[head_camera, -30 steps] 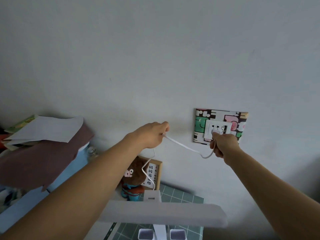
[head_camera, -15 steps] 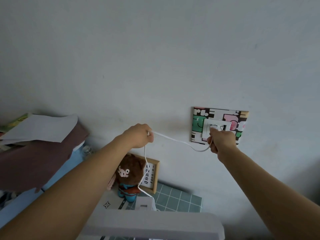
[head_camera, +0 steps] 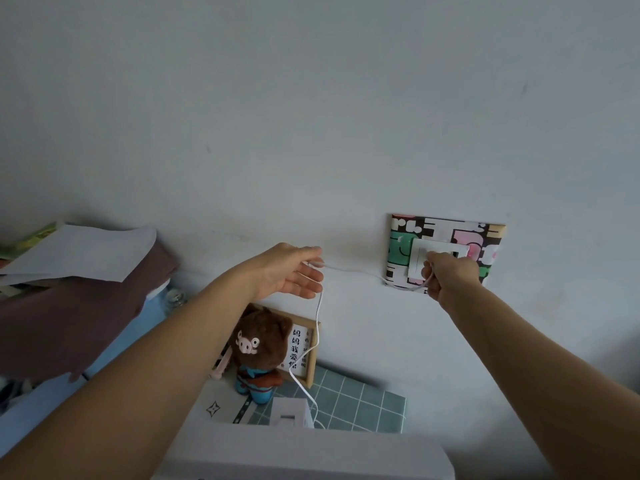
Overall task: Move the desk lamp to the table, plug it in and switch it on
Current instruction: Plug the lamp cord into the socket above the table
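Head view: cord [head_camera: 353, 270] from open left hand [head_camera: 294, 271] to fisted right hand [head_camera: 448, 276].

The right hand [head_camera: 448, 275] is closed in a fist at the white wall socket [head_camera: 420, 259], which sits on a colourful patterned sticker [head_camera: 401, 244]; the plug itself is hidden behind it. A thin white cord [head_camera: 353, 270] runs from that fist to the left hand [head_camera: 294, 271], whose fingers [head_camera: 311, 289] are spread loosely, then drops past a framed picture [head_camera: 301, 348] and a brown plush pig [head_camera: 261, 344] to the white lamp [head_camera: 311, 452] on the desk [head_camera: 360, 407].
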`<state>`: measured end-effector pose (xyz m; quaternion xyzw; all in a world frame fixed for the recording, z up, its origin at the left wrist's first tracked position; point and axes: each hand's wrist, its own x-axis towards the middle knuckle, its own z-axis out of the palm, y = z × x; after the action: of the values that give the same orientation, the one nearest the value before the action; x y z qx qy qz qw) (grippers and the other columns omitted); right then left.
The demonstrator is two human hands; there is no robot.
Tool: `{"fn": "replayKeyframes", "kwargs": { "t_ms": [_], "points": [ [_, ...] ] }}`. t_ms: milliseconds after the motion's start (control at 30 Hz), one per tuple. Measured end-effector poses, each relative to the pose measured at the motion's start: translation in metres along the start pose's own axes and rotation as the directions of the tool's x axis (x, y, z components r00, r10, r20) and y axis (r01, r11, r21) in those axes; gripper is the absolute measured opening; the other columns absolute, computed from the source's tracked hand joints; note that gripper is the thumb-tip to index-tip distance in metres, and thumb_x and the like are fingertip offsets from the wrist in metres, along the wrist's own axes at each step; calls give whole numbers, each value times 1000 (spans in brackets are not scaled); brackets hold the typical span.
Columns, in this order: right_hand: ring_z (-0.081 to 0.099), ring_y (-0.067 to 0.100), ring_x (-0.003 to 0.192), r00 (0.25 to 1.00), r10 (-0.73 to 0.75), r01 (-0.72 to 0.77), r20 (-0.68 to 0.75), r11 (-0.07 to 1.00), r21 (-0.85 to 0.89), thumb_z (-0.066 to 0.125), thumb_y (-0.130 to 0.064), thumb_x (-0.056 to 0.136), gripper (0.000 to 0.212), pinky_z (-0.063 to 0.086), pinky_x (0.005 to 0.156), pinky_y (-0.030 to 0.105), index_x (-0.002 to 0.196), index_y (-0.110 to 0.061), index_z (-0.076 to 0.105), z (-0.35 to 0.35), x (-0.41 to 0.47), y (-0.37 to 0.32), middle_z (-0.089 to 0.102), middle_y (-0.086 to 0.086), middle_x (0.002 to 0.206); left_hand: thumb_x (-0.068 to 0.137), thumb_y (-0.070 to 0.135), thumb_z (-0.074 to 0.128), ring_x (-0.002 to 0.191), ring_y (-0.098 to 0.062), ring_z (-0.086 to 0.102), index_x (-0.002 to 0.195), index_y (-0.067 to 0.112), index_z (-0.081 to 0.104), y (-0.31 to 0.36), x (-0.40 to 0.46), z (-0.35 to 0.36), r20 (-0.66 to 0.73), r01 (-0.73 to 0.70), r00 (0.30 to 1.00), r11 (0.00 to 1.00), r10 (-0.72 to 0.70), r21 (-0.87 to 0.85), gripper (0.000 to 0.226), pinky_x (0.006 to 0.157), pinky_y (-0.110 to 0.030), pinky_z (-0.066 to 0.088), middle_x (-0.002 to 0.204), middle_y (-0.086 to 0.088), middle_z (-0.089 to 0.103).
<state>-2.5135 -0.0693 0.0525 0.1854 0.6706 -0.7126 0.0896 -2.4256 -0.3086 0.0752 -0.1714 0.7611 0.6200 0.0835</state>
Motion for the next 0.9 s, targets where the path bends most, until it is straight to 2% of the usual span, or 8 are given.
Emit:
{"fn": "replayKeyframes", "kwargs": {
  "t_ms": [133, 233, 333, 400, 500, 600, 767, 900],
  "points": [
    [42, 15, 48, 1000, 17, -17, 1, 1000, 2, 49, -7, 95, 25, 36, 51, 26, 70, -6, 50, 1, 6, -5, 52, 9, 61, 92, 16, 61, 88, -29, 71, 111, 2, 61, 5, 3, 6, -12, -50, 999, 998, 51, 37, 23, 73, -33, 61, 112, -24, 65],
    [45, 15, 50, 1000, 22, -22, -7, 1000, 7, 47, -4, 94, 23, 35, 50, 26, 71, -5, 47, 3, 7, -6, 51, 10, 61, 94, 15, 58, 87, -27, 70, 108, 7, 60, 9, 2, 10, -34, -50, 998, 997, 52, 57, 16, 73, -32, 61, 112, -23, 64],
    [43, 12, 36, 1000, 13, -11, 24, 999, -54, 48, -10, 96, 7, 34, 42, 21, 93, -6, 53, 1, 5, -4, 53, 9, 62, 94, 14, 57, 84, -27, 67, 105, 7, 59, 9, -2, 17, -72, -34, 997, 999, 36, 27, 13, 74, -35, 58, 103, -19, 62],
    [39, 10, 24, 997, -14, 25, 82, 991, -133, 50, -18, 97, 12, 33, 35, 15, 105, -8, 53, -5, 4, -3, 55, 11, 64, 94, 14, 57, 82, -26, 66, 107, 7, 59, 9, -6, 20, -84, -34, 996, 999, 34, 4, 15, 75, -36, 58, 101, -17, 61],
    [42, 17, 40, 984, -98, 141, 149, 940, -312, 54, -26, 96, 27, 32, 40, 20, 100, 1, 53, -9, -6, -1, 56, 14, 66, 92, 17, 60, 85, -25, 65, 108, 7, 61, 11, -14, 26, -81, -44, 996, 998, 42, -32, 19, 77, -38, 57, 102, -15, 61],
    [40, 19, 52, 972, -122, 196, 198, 890, -411, 56, -30, 91, 41, 31, 46, 24, 117, 0, 47, -6, -18, 8, 51, 12, 72, 90, 20, 62, 89, -25, 66, 110, 6, 63, 12, -22, 36, -58, -35, 998, 999, 33, -32, 24, 76, -37, 58, 104, -13, 62],
    [40, 17, 48, 951, -26, 154, 310, 905, -397, 58, -16, 93, 16, 30, 47, 23, 94, 0, 52, -11, -47, 21, 49, 9, 65, 92, 24, 61, 91, -23, 67, 119, 6, 61, 10, -39, 54, -20, -42, 999, 999, 42, 31, 32, 76, -36, 59, 109, -12, 63],
    [41, 16, 43, 930, 41, 197, 366, 783, -590, 54, -14, 92, 24, 29, 44, 18, 105, 6, 58, -16, -53, 27, 60, 10, 64, 92, 28, 60, 97, -24, 69, 122, 8, 60, 10, -57, 60, 6, -57, 998, 996, 56, 72, 36, 79, -36, 59, 117, -12, 67]
  ]
}}
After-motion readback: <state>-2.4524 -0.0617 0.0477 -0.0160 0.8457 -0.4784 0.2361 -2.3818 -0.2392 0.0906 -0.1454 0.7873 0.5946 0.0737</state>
